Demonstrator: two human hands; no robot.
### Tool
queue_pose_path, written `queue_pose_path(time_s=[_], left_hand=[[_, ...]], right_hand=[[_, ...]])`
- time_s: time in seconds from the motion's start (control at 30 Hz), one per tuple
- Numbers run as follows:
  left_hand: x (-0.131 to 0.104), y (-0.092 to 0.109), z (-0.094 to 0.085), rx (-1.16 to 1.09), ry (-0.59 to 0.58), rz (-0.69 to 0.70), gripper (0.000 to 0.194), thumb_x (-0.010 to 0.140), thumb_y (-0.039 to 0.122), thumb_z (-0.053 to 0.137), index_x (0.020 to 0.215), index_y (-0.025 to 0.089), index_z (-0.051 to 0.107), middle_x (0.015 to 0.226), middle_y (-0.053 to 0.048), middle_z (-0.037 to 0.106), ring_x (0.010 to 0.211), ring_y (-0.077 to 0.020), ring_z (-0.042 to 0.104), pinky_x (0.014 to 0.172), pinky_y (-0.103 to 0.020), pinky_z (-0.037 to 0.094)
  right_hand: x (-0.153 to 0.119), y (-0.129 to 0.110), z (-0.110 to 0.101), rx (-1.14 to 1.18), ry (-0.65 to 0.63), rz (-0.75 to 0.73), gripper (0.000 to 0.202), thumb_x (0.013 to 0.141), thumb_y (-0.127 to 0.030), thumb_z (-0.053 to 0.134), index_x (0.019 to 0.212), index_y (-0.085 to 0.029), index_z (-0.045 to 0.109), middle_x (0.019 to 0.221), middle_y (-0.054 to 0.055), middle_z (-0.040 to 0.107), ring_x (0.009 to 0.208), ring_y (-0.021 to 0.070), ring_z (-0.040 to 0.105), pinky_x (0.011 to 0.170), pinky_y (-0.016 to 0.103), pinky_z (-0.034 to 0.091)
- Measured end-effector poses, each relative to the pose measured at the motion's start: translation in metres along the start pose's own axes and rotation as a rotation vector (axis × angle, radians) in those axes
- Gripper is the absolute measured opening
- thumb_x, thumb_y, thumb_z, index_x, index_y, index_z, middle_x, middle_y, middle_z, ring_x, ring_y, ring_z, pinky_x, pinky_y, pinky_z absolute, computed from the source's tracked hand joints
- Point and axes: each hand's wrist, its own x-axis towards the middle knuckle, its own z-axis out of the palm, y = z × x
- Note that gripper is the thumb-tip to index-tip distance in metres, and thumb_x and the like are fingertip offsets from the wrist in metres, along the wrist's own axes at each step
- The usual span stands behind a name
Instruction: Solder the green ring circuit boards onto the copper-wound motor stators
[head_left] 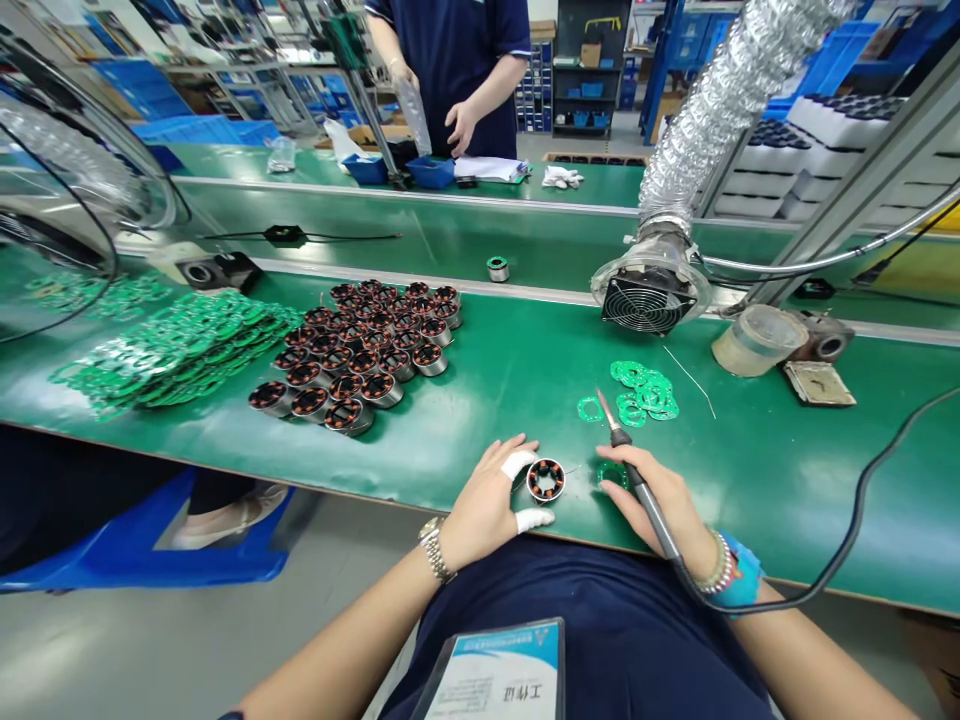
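Note:
My left hand, its thumb and a finger wrapped in white, curves around a motor stator with copper windings near the bench's front edge. A thin wire sticks out from the stator's right side. In my right hand lies a soldering iron, its tip pointing up and away from me. Under that hand, between thumb and fingers, is a green ring-shaped circuit board; whether the fingers touch it I cannot tell. Beyond the iron's tip lie a single ring board and a loose pile of ring boards.
Rows of stators stand left of centre, beside stacked green boards. A fan on a foil duct, a round tub, a sponge tray and solder wire are right. Across the bench stands a co-worker.

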Motion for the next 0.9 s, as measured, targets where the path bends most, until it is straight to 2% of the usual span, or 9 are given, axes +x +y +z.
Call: queue_pose_path(time_s=[0.1,0.23,0.37,0.47,0.57,0.7,0.8,0.9], left_hand=[[0.008,0.012,0.004,-0.073,-0.018,0.010,0.047,0.067,0.033,0.072,0.106,0.020,0.050,0.121,-0.013,0.058,0.125,-0.0302,0.041,0.104,-0.056,0.029],[0.006,0.021,0.007,-0.180,-0.016,-0.014,0.041,0.066,0.029,0.071,0.100,0.019,0.050,0.115,-0.013,0.059,0.115,-0.0300,0.051,0.094,-0.049,0.042],[0.002,0.026,0.006,-0.263,0.002,-0.036,0.044,0.066,0.028,0.070,0.103,0.021,0.048,0.113,-0.010,0.059,0.102,-0.0251,0.059,0.087,-0.040,0.048],[0.002,0.032,0.005,-0.261,-0.010,-0.052,0.043,0.066,0.028,0.070,0.102,0.020,0.047,0.101,-0.007,0.061,0.092,-0.0226,0.061,0.082,-0.038,0.049],[0.003,0.039,0.006,-0.226,0.034,-0.030,0.040,0.066,0.027,0.069,0.099,0.019,0.047,0.091,-0.005,0.059,0.082,-0.0202,0.059,0.074,-0.035,0.050],[0.002,0.048,0.012,-0.171,0.098,0.066,0.036,0.068,0.019,0.065,0.098,0.019,0.046,0.092,-0.006,0.054,0.081,-0.0185,0.056,0.073,-0.033,0.050],[0.002,0.049,0.016,-0.118,0.090,0.119,0.032,0.069,0.016,0.061,0.098,0.020,0.048,0.095,-0.007,0.051,0.082,-0.0181,0.057,0.073,-0.033,0.050],[0.004,0.042,0.015,-0.131,0.063,0.136,0.036,0.069,0.017,0.063,0.101,0.021,0.049,0.098,-0.007,0.053,0.086,-0.0197,0.058,0.077,-0.034,0.051]], right_hand=[[0.008,-0.011,0.007,0.050,0.027,0.000,0.025,0.082,-0.016,0.053,0.106,-0.022,0.051,0.096,0.005,0.065,0.086,0.0155,0.064,0.079,0.026,0.052],[0.011,-0.018,0.008,0.110,0.044,-0.022,0.022,0.083,-0.015,0.050,0.104,-0.022,0.050,0.078,0.001,0.062,0.069,0.0120,0.062,0.068,0.023,0.052],[0.005,-0.017,0.003,0.153,0.041,0.044,0.023,0.082,-0.017,0.051,0.105,-0.022,0.048,0.081,0.002,0.062,0.070,0.0119,0.062,0.068,0.022,0.052],[0.000,-0.015,0.003,0.169,0.032,0.079,0.024,0.082,-0.016,0.051,0.106,-0.023,0.048,0.079,0.001,0.061,0.067,0.0115,0.061,0.067,0.022,0.051],[-0.004,-0.013,0.006,0.122,0.055,0.087,0.027,0.084,-0.015,0.049,0.110,-0.022,0.046,0.080,0.002,0.059,0.068,0.0120,0.059,0.067,0.023,0.050],[-0.006,-0.013,0.011,0.059,0.063,0.045,0.029,0.086,-0.012,0.045,0.113,-0.021,0.044,0.081,0.003,0.058,0.069,0.0134,0.058,0.067,0.025,0.050],[-0.007,-0.013,0.013,-0.010,0.022,0.002,0.028,0.086,-0.012,0.043,0.113,-0.020,0.045,0.081,0.005,0.058,0.071,0.0160,0.058,0.066,0.028,0.050],[-0.007,-0.009,0.004,-0.037,0.021,-0.021,0.024,0.086,-0.014,0.045,0.110,-0.020,0.049,0.082,0.006,0.061,0.073,0.0171,0.059,0.067,0.029,0.050]])
